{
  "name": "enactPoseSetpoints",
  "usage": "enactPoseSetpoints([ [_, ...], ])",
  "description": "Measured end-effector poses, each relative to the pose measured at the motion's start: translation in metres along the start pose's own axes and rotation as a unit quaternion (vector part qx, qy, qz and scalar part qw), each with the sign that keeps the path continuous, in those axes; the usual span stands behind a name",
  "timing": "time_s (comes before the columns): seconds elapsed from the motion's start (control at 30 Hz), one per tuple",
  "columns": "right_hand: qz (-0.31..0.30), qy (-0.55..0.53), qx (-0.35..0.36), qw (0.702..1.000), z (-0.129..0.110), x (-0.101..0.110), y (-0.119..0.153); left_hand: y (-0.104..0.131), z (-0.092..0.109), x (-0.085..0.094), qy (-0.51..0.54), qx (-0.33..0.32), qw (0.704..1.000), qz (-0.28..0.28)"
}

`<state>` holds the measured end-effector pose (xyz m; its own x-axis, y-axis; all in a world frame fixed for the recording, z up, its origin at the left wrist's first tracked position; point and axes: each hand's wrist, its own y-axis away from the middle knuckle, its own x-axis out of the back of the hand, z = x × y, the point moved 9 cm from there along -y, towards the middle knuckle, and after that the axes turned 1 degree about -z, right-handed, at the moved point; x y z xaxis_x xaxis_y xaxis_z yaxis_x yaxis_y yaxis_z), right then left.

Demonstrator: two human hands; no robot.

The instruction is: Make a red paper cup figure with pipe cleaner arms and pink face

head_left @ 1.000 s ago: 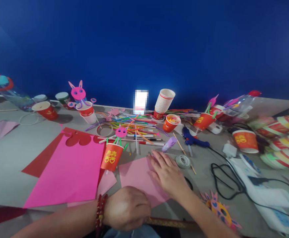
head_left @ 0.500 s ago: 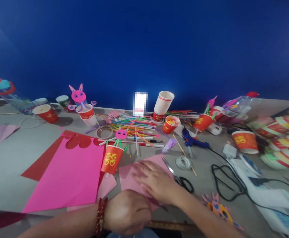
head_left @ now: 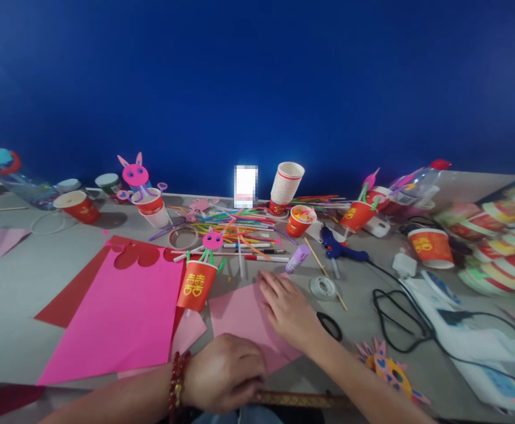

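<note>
My left hand (head_left: 224,374), with a red bead bracelet at the wrist, is curled closed at the near edge of the pale pink paper (head_left: 235,312). Whatever its fingers may hold is hidden. My right hand (head_left: 288,306) lies on the right part of that sheet, palm down with fingers stretched out. Beside its wrist one black handle loop of the scissors (head_left: 329,325) shows; the blades are covered by the hand. Left of the paper stands an upside-down red cup (head_left: 198,285) topped by a pink paper face (head_left: 212,239) and green pipe cleaners.
Bright pink sheets (head_left: 120,306) lie at left. Pipe cleaners (head_left: 244,227) and pens spread behind the paper. A glue stick (head_left: 297,259), tape roll (head_left: 323,288), blue glue gun (head_left: 339,247) with its cable and a power strip (head_left: 474,359) are at right. Stacked cups (head_left: 287,184) stand at the back.
My right hand has slid right across the pink paper and now covers the scissors' blades. My left hand stays closed in nearly the same place. The view has shifted slightly.
</note>
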<state>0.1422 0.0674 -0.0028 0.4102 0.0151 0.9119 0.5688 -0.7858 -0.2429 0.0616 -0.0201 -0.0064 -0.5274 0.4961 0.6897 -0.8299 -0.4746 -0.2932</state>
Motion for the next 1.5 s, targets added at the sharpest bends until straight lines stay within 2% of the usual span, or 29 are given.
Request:
enactPoseSetpoints([
  [0.07,0.027,-0.042,-0.036,0.998,0.003,0.008,0.003,-0.001,-0.008,0.007,0.079,0.059,0.995,0.013],
  [0.13,0.029,-0.154,-0.059,0.986,0.001,0.016,0.01,0.001,-0.022,0.013,0.172,0.145,0.974,0.038],
  [0.23,0.015,-0.301,-0.089,0.95,-0.01,0.023,0.025,0.009,-0.046,0.014,0.322,0.27,0.903,0.091],
  [0.33,-0.012,-0.331,-0.096,0.939,-0.024,0.02,0.036,0.014,-0.059,0.009,0.42,0.315,0.841,0.13],
  [0.47,-0.022,-0.297,-0.119,0.947,-0.026,0.01,0.04,0.017,-0.069,0.004,0.445,0.342,0.815,0.141],
  [0.63,-0.031,-0.274,-0.118,0.954,-0.015,0.008,0.035,0.019,-0.073,0.008,0.421,0.354,0.82,0.157],
  [0.7,-0.021,-0.236,-0.121,0.964,-0.006,0.013,0.035,0.016,-0.072,0.015,0.382,0.353,0.838,0.163],
  [0.77,-0.009,-0.179,-0.122,0.976,0.001,0.019,0.035,0.01,-0.07,0.027,0.284,0.34,0.88,0.17],
  [0.83,-0.006,-0.116,-0.115,0.987,0.006,0.021,0.034,0.002,-0.063,0.039,0.142,0.307,0.927,0.163],
  [0.93,-0.019,-0.03,-0.091,0.995,0.009,0.017,0.033,-0.011,-0.051,0.043,-0.047,0.248,0.959,0.129],
  [1.0,-0.023,0.018,-0.083,0.996,0.01,0.014,0.032,-0.016,-0.049,0.041,-0.132,0.235,0.957,0.103],
  [1.1,-0.023,0.067,-0.094,0.993,0.013,0.011,0.033,-0.019,-0.05,0.039,-0.223,0.251,0.94,0.066],
  [1.23,-0.032,0.072,-0.096,0.992,0.011,0.008,0.035,-0.022,-0.051,0.035,-0.263,0.267,0.927,0.033],
  [1.33,-0.021,0.046,-0.083,0.995,0.009,0.012,0.035,-0.021,-0.051,0.034,-0.259,0.263,0.929,0.036],
  [1.4,0.003,0.023,-0.08,0.997,0.008,0.022,0.033,-0.02,-0.048,0.041,-0.236,0.239,0.94,0.056],
  [1.43,0.018,0.008,-0.076,0.997,0.008,0.029,0.032,-0.02,-0.046,0.05,-0.224,0.222,0.946,0.075],
  [1.5,0.06,-0.026,-0.058,0.996,0.006,0.045,0.026,-0.02,-0.041,0.08,-0.213,0.191,0.95,0.126],
])
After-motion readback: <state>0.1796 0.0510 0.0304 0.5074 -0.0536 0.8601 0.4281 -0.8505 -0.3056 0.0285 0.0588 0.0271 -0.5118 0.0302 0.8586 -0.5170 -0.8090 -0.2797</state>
